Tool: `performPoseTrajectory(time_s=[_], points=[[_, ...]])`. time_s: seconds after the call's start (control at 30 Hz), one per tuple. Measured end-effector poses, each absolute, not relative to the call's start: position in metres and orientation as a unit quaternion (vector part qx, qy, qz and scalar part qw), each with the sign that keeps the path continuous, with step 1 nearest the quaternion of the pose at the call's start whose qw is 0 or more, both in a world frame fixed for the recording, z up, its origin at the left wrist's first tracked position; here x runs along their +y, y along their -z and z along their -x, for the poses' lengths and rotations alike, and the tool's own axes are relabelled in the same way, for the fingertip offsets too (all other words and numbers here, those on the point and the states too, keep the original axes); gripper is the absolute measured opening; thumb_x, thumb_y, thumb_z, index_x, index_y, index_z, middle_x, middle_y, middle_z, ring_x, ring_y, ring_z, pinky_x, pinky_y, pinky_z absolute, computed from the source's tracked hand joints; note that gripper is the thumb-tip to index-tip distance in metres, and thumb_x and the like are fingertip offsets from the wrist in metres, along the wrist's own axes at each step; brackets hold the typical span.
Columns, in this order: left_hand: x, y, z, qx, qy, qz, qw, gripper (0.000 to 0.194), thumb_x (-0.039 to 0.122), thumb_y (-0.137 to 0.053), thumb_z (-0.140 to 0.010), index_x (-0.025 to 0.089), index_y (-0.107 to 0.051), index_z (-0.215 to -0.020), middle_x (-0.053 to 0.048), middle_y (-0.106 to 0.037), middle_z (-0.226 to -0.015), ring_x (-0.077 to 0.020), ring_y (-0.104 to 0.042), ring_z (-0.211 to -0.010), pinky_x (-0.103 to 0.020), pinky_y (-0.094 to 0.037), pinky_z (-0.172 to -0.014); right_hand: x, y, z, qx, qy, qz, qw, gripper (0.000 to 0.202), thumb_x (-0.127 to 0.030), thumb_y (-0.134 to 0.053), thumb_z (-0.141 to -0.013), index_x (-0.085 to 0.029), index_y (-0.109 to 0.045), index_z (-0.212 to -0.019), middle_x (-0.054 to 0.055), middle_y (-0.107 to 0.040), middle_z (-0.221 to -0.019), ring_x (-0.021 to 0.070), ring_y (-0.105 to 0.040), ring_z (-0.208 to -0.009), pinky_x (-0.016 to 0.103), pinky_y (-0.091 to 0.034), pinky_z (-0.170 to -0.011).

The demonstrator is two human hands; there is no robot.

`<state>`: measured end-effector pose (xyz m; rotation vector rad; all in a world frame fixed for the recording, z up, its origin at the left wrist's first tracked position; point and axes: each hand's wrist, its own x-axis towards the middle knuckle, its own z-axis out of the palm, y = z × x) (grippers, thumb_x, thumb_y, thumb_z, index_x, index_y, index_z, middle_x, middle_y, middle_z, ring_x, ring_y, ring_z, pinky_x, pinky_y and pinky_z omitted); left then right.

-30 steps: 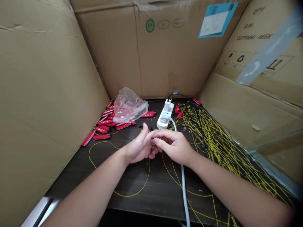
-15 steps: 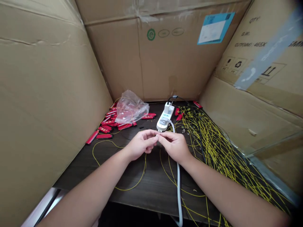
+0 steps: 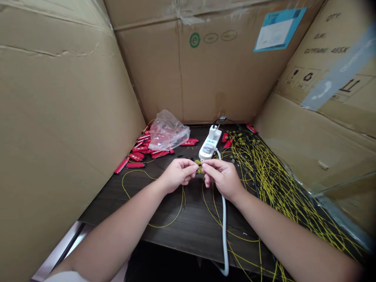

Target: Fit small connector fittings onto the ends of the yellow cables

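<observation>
A person's left hand (image 3: 179, 173) and right hand (image 3: 222, 176), fingertips together half a second earlier, now part slightly, baring a short stretch of yellow wire (image 3: 200, 167). Each thumb and forefinger pinch closed on the strand, above the dark table (image 3: 188, 231), just short of the white power strip (image 3: 205, 153).

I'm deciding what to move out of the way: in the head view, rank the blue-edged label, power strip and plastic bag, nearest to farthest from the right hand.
1. Power strip: just beyond the right hand.
2. Plastic bag: farther off, to the left.
3. Blue-edged label: high on the back cardboard.
</observation>
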<state>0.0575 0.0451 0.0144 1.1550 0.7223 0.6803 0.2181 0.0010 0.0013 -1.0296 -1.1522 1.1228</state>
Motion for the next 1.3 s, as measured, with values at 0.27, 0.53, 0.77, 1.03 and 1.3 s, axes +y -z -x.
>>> performPoseTrajectory(time_s=[0.27, 0.53, 0.77, 1.03, 1.3], points=[[0.044, -0.0131, -0.0582, 0.327, -0.316, -0.579, 0.677, 0.035, 0.043, -0.073, -0.068, 0.011, -0.061, -0.077, 0.003, -0.053, -0.054, -0.003, -0.038, -0.038, -0.016, -0.027, -0.036, 0.0012, 0.0026, -0.2178, -0.521, -0.457, 0.472, 0.545, 0.033, -0.042, -0.07, -0.075, -0.01, -0.067, -0.084, 0.0, -0.055, -0.049, 0.0105, -0.051, -0.039, 0.023, -0.045, -0.039], [0.0442, -0.0171, -0.0582, 0.343, -0.315, -0.585, 0.664, 0.031, 0.04, -0.07, -0.066, 0.012, -0.06, -0.072, 0.003, -0.055, -0.054, -0.0031, -0.039, -0.038, -0.017, -0.028, -0.037, 0.0012, 0.0071, -0.2227, -0.523, -0.484, 0.471, 0.52, 0.042, -0.045, -0.071, -0.074, -0.01, -0.064, -0.095, 0.003, -0.06, -0.055, 0.0124, -0.054, -0.043, 0.025, -0.048, -0.043], [0.0446, -0.0162, -0.0573, 0.338, -0.312, -0.592, 0.662, 0.028, 0.038, -0.07, -0.068, 0.011, -0.061, -0.071, 0.002, -0.055, -0.054, -0.003, -0.037, -0.038, -0.018, -0.027, -0.039, -0.0008, 0.0006, -0.2191, -0.52, -0.483, 0.454, 0.539, 0.037, -0.044, -0.071, -0.073, -0.011, -0.063, -0.086, 0.002, -0.06, -0.055, 0.0128, -0.055, -0.041, 0.026, -0.049, -0.043], [0.0472, -0.0143, -0.0567, 0.328, -0.303, -0.597, 0.667, 0.028, 0.037, -0.07, -0.07, 0.012, -0.059, -0.069, 0.002, -0.056, -0.055, -0.0034, -0.037, -0.04, -0.018, -0.027, -0.04, -0.001, -0.0012, -0.2181, -0.508, -0.509, 0.423, 0.551, 0.035, -0.042, -0.072, -0.072, -0.012, -0.062, -0.088, 0.0, -0.06, -0.06, 0.0117, -0.056, -0.044, 0.027, -0.052, -0.045], [0.0461, -0.0164, -0.0564, 0.325, -0.307, -0.585, 0.677, 0.027, 0.036, -0.071, -0.069, 0.012, -0.059, -0.068, 0.002, -0.055, -0.055, -0.0034, -0.037, -0.041, -0.018, -0.026, -0.041, -0.0015, -0.0025, -0.2185, -0.535, -0.48, 0.44, 0.538, 0.033, -0.039, -0.071, -0.073, -0.012, -0.062, -0.089, -0.001, -0.059, -0.055, 0.0112, -0.056, -0.044, 0.025, -0.049, -0.046]])
